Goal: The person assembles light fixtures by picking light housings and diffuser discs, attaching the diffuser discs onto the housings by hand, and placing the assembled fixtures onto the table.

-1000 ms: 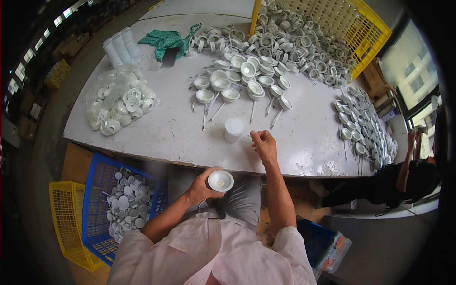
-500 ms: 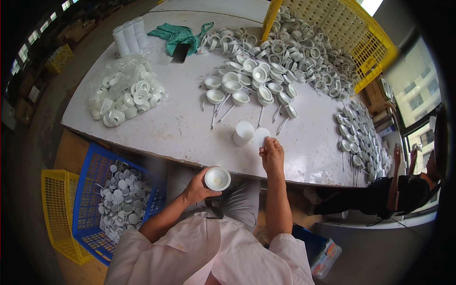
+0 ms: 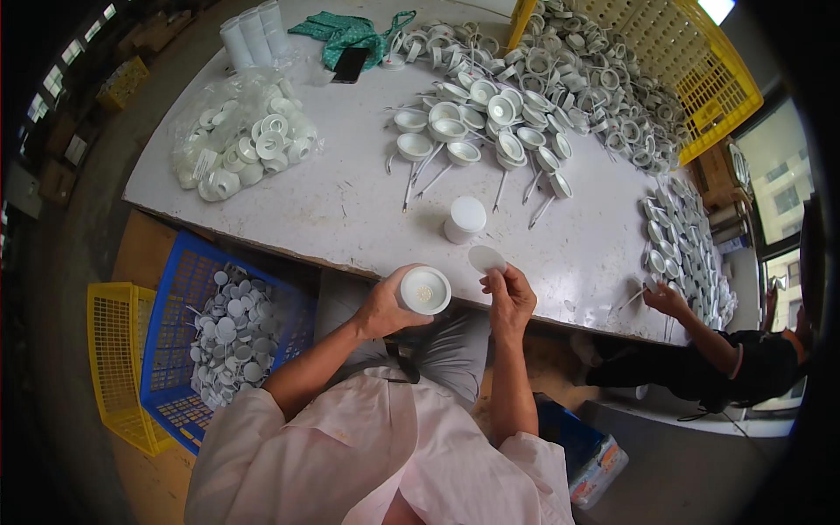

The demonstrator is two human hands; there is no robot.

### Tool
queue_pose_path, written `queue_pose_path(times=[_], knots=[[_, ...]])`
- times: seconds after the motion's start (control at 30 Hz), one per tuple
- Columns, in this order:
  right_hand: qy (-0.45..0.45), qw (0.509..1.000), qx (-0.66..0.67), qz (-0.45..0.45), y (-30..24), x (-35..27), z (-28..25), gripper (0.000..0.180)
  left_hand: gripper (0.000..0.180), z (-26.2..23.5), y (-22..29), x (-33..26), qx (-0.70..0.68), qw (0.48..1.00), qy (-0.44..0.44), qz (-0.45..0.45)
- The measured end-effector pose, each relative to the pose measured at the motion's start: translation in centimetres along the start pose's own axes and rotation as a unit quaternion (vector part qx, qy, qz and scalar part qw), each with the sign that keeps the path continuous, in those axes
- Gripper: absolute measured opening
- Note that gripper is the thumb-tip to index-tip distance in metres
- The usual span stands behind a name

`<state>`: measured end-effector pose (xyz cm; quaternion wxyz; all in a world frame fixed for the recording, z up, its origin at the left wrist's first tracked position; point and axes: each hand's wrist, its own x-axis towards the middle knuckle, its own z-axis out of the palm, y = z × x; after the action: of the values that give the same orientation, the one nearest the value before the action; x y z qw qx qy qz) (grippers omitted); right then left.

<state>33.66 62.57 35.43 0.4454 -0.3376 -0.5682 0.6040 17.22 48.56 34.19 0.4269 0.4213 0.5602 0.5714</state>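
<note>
My left hand (image 3: 383,308) is closed around a white cup-shaped downlight housing (image 3: 425,290), its open face up, with a cluster of small pale yellow dots at the bottom of the bowl. Just to its right, my right hand (image 3: 512,299) pinches a thin white translucent disc (image 3: 486,259) by its edge, between thumb and fingers. The disc is tilted and apart from the housing. Beyond it on the table stands a short white cylinder (image 3: 465,219) with a flat round top; whether it is a stack of discs I cannot tell.
Wired housings (image 3: 449,129) lie heaped mid-table, below a tipped yellow crate (image 3: 722,96) spilling white rings. A plastic bag of white parts (image 3: 249,144) lies left; a phone (image 3: 351,65) lies behind. A blue basket (image 3: 166,350) holds finished-looking lamps. A co-worker's hand (image 3: 669,302) reaches the right-hand pile.
My right hand has lifted the disc off the table beside the cylinder and drawn it nearer the housing. The left hand has risen slightly with the housing. The co-worker's hand has come to the pile.
</note>
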Motion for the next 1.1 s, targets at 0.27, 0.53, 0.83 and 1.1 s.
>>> queue_pose_path(times=[0.27, 0.53, 0.83, 1.1], knots=[[-0.155, 0.860, -0.336, -0.352, 0.0, -2.7, -0.2, 0.045, 0.075, 1.1, 0.7, 0.7, -0.174, 0.983, -0.044, -0.027], [-0.200, 0.822, -0.363, -0.392, -0.6, -3.0, 0.5, 0.054, 0.060, 1.7, 0.4, 0.8, -0.087, 0.996, -0.013, -0.011], [-0.204, 0.809, -0.368, -0.411, -0.5, -3.4, 0.9, 0.059, 0.043, 2.0, 1.4, 0.3, -0.006, 0.997, 0.064, -0.050], [-0.179, 0.794, -0.387, -0.434, -0.6, -3.7, 1.2, 0.051, 0.039, 2.4, 0.8, 0.3, 0.013, 0.996, 0.084, 0.008]])
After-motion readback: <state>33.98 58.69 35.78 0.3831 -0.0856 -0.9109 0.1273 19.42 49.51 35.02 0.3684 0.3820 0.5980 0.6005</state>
